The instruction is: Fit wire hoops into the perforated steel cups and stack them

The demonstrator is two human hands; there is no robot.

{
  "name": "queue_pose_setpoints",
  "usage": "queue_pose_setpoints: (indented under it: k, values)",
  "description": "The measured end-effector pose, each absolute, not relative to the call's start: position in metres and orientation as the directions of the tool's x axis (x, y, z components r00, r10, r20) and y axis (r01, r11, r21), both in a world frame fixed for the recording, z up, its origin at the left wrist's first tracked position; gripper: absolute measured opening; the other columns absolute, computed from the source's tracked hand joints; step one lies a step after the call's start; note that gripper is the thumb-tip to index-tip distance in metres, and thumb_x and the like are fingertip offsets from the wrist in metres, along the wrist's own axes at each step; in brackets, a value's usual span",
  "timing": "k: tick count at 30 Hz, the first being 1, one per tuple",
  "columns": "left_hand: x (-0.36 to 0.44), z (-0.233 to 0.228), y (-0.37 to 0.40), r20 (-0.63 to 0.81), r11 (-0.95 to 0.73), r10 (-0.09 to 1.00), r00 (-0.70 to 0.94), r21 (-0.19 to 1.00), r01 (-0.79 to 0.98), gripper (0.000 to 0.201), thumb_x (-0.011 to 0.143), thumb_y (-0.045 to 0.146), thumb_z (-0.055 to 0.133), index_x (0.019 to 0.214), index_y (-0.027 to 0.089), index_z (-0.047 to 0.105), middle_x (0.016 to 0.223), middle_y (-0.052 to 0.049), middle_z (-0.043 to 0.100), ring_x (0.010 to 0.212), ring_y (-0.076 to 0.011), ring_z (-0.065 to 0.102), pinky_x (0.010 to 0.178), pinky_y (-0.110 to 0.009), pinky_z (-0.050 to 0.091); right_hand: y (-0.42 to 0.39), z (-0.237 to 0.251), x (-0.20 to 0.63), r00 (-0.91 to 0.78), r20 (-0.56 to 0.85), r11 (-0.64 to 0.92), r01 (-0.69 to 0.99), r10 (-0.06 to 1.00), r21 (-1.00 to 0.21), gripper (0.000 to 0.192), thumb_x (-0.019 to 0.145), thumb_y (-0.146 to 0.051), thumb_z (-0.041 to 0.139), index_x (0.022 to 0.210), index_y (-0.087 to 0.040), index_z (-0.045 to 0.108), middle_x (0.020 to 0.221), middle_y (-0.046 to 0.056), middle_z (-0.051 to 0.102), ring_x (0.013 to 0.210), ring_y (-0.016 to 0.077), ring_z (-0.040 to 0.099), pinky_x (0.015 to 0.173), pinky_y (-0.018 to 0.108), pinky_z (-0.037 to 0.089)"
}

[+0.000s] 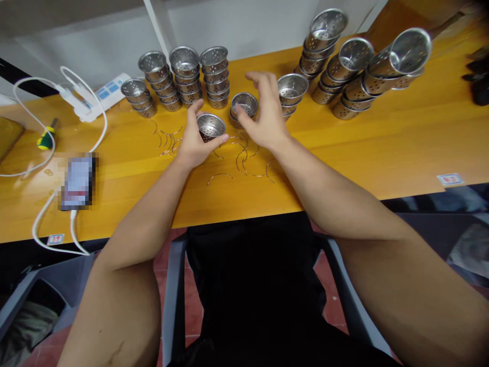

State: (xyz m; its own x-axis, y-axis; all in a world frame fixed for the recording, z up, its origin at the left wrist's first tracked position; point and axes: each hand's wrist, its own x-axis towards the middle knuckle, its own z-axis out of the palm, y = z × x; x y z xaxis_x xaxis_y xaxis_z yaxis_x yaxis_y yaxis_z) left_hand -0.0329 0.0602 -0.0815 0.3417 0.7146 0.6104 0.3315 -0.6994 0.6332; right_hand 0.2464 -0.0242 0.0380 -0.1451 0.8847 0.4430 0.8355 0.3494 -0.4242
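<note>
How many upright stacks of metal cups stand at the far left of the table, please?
4: a short stack leftmost, then three taller stacks side by side against the wall.

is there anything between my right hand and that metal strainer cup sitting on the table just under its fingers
Nothing visible. The right hand hovers open right by the strainer cup, fingertips at its rim. The left hand holds another cup off to the side, clear of the gap.

both forearms are bare to above the elbow, with no sleeves, watch, rings or gloves in sight. the left hand [196,145] and right hand [265,114] are bare too, nails short. a thin dark streak marks the left forearm near the elbow. a black garment covers the torso and lap, plain, with no print showing.
</note>
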Motion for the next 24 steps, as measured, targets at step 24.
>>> queue_pose_setpoints:
  k: [24]
  values:
    - [-0.031, -0.071, 0.052, 0.594, -0.653, 0.757, 0.272, 0.669, 0.356, 0.126, 0.086, 0.098, 0.094, 0.180, 0.037, 0.036, 0.173, -0.018, 0.064, 0.158, -0.0400, 0.074, 0.142, -0.059, 0.061, -0.045, 0.044, 0.229, -0.396, -0.108, 0.373, 0.908, 0.912, -0.190, 0.026, 0.114, -0.013, 0.069, 0.130, -0.012, 0.088, 0.137, 0.025, 0.088, 0.127, 0.0422, 0.085, 0.099, 0.049, 0.065]
